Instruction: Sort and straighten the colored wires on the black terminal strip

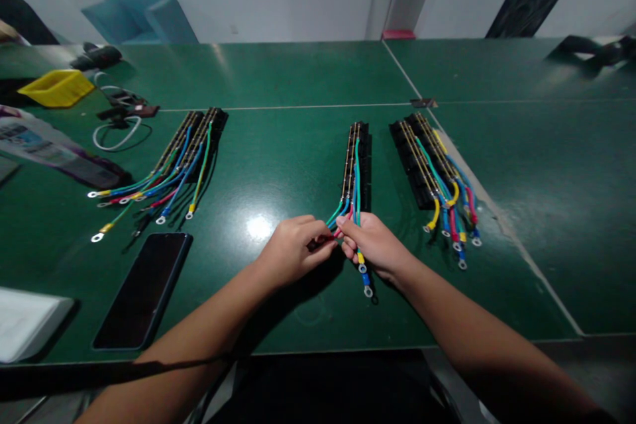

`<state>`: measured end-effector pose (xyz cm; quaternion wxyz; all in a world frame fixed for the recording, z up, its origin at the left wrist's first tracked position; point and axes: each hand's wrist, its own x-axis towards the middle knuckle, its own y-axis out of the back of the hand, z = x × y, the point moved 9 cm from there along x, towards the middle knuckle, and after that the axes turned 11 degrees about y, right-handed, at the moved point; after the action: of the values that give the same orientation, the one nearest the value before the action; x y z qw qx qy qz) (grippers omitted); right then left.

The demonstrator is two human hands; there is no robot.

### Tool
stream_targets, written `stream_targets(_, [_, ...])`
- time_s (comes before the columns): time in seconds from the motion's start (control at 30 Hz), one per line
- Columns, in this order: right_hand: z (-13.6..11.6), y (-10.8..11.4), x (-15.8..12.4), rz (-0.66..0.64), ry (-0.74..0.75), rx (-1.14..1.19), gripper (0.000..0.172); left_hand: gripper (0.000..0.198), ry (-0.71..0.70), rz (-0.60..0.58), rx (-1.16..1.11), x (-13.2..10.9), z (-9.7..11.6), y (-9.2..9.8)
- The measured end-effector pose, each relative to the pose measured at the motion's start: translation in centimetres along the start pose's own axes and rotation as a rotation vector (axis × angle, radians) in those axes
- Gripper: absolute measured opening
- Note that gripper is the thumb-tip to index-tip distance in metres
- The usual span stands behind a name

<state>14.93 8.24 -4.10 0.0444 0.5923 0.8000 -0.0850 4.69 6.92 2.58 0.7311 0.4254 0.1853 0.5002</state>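
A black terminal block with brass-coloured strips lies in front of me at mid-table. Green, blue and red wires run from it toward my hands. My left hand is closed, its fingertips pinching the red wire. Against the same wires, my right hand is closed with its thumb on top. Below its fingers hang a yellow-sleeved ring terminal and a blue-sleeved ring terminal. The far ends of the wires in my left fingers are hidden.
Wired blocks lie to the right, and more wired blocks to the left. A phone, a white box, a bottle, a yellow bin and a cable are on the left of the green table.
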Motion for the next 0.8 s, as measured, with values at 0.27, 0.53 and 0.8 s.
stream_targets(0.27, [-0.03,-0.1,0.1,-0.013,0.011,0.014,0.03,0.018,0.036,-0.013,0.045,-0.12,-0.16,-0.37])
stream_targets(0.53, [-0.16,-0.15,0.01,-0.005,-0.009,0.017,0.03,0.023,0.105,-0.057,-0.04,0.08,-0.31,-0.37])
stream_targets(0.8, [0.15,-0.07,-0.01,-0.007,-0.01,-0.01,0.031,0.024,0.149,-0.099,-0.156,-0.09,-0.64,-0.25])
